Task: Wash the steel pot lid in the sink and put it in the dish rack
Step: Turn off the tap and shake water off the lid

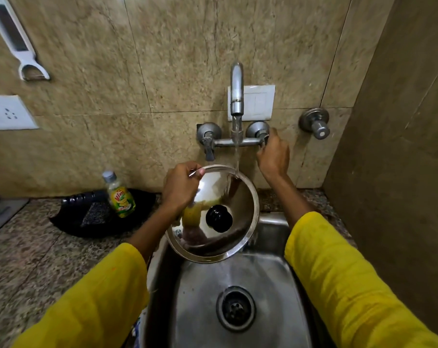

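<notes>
My left hand (181,188) grips the upper left rim of the steel pot lid (234,197), holding it tilted over the back of the steel sink (270,234). The lid's shiny top faces me, with a round black knob (218,218) near its middle. Water runs from the tap spout (236,91) and strikes the lid's top right edge. My right hand (273,154) is closed around the right tap handle (259,133) on the wall. No dish rack shows in this view.
A dish soap bottle (119,195) stands on a black tray (87,214) on the granite counter (24,247) left of the sink. The sink drain (235,308) lies near me. A second valve (315,123) sticks out of the wall at right, beside a side wall (388,172).
</notes>
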